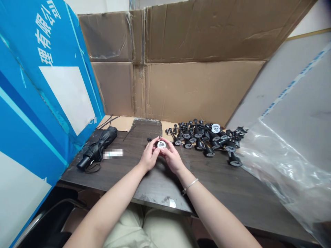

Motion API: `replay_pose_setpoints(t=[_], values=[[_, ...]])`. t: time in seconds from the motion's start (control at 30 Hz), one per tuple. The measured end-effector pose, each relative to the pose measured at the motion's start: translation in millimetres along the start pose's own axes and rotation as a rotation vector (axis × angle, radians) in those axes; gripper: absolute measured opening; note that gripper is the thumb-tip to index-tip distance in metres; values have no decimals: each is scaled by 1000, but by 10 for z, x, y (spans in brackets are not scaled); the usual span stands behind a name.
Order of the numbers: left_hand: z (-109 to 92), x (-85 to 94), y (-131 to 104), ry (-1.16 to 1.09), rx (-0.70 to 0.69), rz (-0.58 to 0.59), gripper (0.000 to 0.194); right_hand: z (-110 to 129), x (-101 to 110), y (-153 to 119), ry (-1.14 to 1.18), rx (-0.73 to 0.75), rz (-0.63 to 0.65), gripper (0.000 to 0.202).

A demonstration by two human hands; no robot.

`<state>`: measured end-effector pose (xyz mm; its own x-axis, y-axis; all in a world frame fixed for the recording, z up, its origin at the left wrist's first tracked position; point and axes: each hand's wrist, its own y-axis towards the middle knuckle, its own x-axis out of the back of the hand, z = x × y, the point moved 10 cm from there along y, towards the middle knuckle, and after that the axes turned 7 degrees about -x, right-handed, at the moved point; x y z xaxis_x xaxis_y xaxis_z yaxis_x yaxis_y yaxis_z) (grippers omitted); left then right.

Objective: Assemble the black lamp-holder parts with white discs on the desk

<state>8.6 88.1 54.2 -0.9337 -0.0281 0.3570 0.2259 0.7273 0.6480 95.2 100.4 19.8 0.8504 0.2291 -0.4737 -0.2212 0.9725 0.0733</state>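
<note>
Near the middle of the table, both my hands hold one small round part with a white face (161, 144). Dark holes or marks show in that face, which is turned up toward me. My left hand (150, 155) curls around its left side, and my right hand (171, 156) closes on it from the right, thumbs at the near edge. A small black knob (149, 139) shows just beyond my left fingers; whether it joins the held part I cannot tell. To the right of my hands lies a pile of black cup-shaped parts (199, 144) with pale round ends and thin stems.
A folded black umbrella (99, 146) lies at the left, beside a small blurred white strip (113, 153). Cardboard (201, 93) walls the back, a blue panel (77, 69) the left. Clear plastic sheeting (279, 162) hangs over the table's right side.
</note>
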Motion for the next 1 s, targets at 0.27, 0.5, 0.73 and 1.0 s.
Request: replay_pose_setpoints(t=[0.27, 0.5, 0.73, 1.0], values=[[-80, 81, 31, 85, -75, -56, 29, -34, 18, 4, 24, -35, -19, 34], [-161, 54, 39, 125, -158, -22, 33, -43, 85, 15, -64, -29, -94, 36], [-226, 33, 37, 148, -219, -15, 33, -35, 114, 20, -70, -14, -104, 33], [-253, -35, 17, 154, -214, 72, 42, -14, 82, 6, -53, -45, -91, 30]])
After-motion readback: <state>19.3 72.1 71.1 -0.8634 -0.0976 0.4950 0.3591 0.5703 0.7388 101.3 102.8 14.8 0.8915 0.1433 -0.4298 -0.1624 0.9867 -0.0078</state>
